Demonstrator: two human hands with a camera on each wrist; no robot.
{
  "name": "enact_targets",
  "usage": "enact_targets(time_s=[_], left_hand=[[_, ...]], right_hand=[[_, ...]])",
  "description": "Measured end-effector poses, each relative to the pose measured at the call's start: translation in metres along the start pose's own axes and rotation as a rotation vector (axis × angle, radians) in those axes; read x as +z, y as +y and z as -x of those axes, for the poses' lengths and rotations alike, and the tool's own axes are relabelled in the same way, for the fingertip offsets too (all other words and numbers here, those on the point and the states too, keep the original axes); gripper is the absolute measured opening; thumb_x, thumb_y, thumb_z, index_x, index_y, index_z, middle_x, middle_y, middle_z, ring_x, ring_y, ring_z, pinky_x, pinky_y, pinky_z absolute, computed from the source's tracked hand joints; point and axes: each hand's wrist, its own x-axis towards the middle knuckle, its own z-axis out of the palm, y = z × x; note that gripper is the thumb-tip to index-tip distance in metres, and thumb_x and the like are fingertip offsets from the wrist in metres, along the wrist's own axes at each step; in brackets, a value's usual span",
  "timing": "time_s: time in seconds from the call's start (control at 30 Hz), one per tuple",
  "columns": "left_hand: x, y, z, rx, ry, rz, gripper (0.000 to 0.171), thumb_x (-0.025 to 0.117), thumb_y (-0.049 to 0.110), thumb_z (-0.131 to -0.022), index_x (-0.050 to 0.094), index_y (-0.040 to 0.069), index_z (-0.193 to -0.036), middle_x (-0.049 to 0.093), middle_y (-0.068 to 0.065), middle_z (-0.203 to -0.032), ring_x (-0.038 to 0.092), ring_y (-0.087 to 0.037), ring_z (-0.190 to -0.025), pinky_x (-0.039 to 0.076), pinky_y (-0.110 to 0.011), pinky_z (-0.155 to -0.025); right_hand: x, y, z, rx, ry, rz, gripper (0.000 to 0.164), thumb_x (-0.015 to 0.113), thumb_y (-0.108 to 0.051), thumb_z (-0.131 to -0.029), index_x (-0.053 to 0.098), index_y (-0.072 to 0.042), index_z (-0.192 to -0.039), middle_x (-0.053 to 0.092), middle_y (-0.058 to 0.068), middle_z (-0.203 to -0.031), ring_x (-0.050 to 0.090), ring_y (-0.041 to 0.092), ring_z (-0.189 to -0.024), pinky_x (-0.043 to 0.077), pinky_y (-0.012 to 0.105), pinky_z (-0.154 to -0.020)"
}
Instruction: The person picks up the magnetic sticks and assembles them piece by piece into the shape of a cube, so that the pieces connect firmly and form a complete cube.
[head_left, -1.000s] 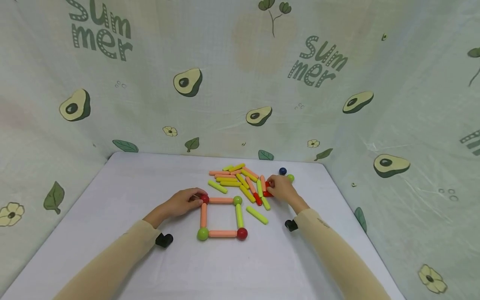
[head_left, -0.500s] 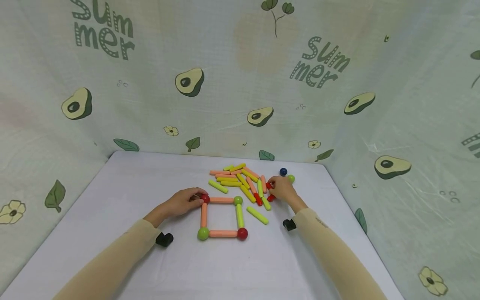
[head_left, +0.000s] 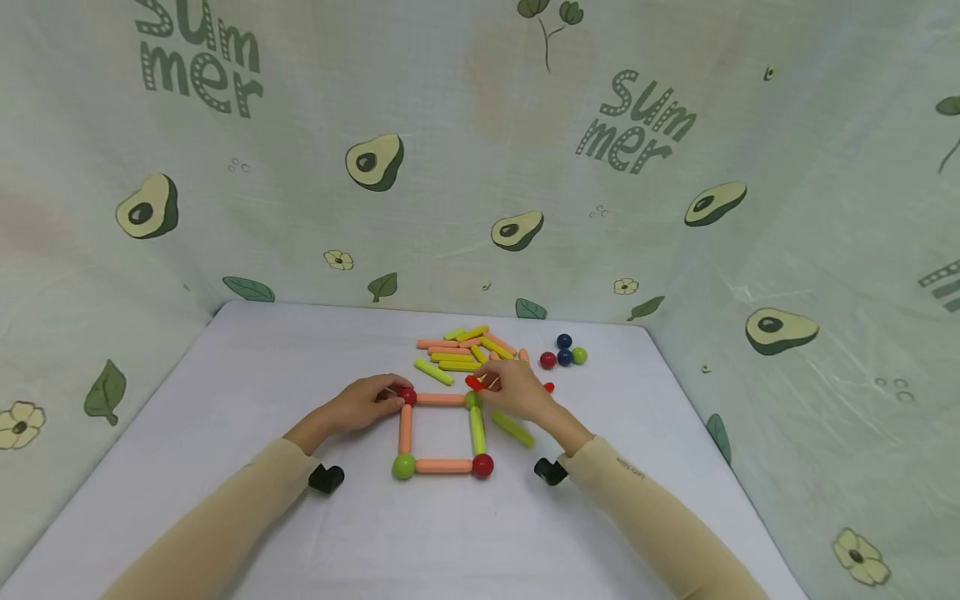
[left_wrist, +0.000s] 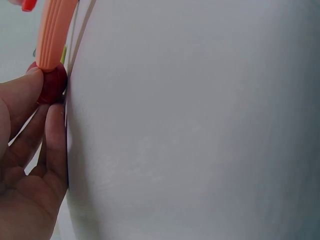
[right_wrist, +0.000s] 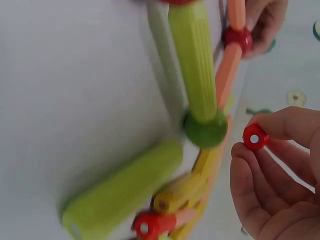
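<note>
A square of magnetic rods and balls lies on the table. My left hand (head_left: 363, 404) pinches its far-left red ball (left_wrist: 54, 84), where two peach rods (head_left: 441, 400) meet. My right hand (head_left: 521, 392) holds a short red rod (head_left: 476, 382) between thumb and fingertips, close by the square's far-right green ball (head_left: 472, 400). In the right wrist view the rod's silvery end shows in the red tip (right_wrist: 255, 137). A light green rod (head_left: 477, 432) forms the right side. The near corners are a green ball (head_left: 404, 466) and a red ball (head_left: 482, 465).
Several yellow rods (head_left: 459, 366), peach rods and light green rods lie heaped behind the square. One light green rod (head_left: 513, 429) rests just right of it. Farther right are a loose red ball (head_left: 547, 360), blue balls (head_left: 564, 341) and a green ball (head_left: 580, 355). Printed cloth surrounds the table.
My right hand has picked up a red rod from the pile's right side and carried it left to the far-right green ball. The left hand stays on the red ball.
</note>
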Motion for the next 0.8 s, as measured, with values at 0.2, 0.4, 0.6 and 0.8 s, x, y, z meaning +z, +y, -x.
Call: enact_targets(time_s=[0.2,0.4,0.6,0.8], left_hand=[[0.003,-0.001,-0.001,-0.003,-0.009,0.008,0.031,0.064,0.024,-0.108,0.065,0.021,-0.140,0.069,0.001,-0.128,0.063,-0.021,-0.118,0.053,-0.049,-0.105],[0.002,-0.001,0.001,0.008,-0.003,0.005,0.031,0.065,0.023,-0.108,0.065,0.019,-0.139,0.069,0.001,-0.128,0.064,-0.021,-0.117,0.053,-0.050,-0.105],[0.000,-0.001,0.002,0.016,0.003,0.004,0.031,0.065,0.024,-0.108,0.065,0.019,-0.139,0.069,0.001,-0.127,0.064,-0.021,-0.117,0.053,-0.050,-0.106],[0.000,0.001,0.004,0.003,0.000,0.005,0.032,0.065,0.024,-0.108,0.065,0.018,-0.140,0.070,-0.001,-0.129,0.064,-0.023,-0.118,0.053,-0.050,-0.107]], right_hand=[[0.037,-0.027,-0.001,-0.055,-0.129,-0.025,0.026,0.079,-0.016,-0.097,0.077,-0.011,-0.123,0.076,0.000,-0.105,0.064,0.011,-0.091,0.057,0.025,-0.083],[0.052,-0.041,-0.010,-0.091,-0.126,-0.007,0.027,0.079,-0.017,-0.098,0.078,-0.012,-0.124,0.078,0.001,-0.109,0.067,0.013,-0.095,0.057,0.027,-0.090],[0.061,-0.046,-0.019,-0.125,-0.139,-0.035,0.025,0.079,-0.014,-0.097,0.078,-0.008,-0.122,0.079,0.002,-0.105,0.065,0.008,-0.090,0.055,0.020,-0.086],[0.065,-0.046,-0.020,-0.114,-0.141,-0.069,0.024,0.080,-0.015,-0.096,0.078,-0.008,-0.120,0.079,0.000,-0.103,0.065,0.007,-0.088,0.055,0.019,-0.084]])
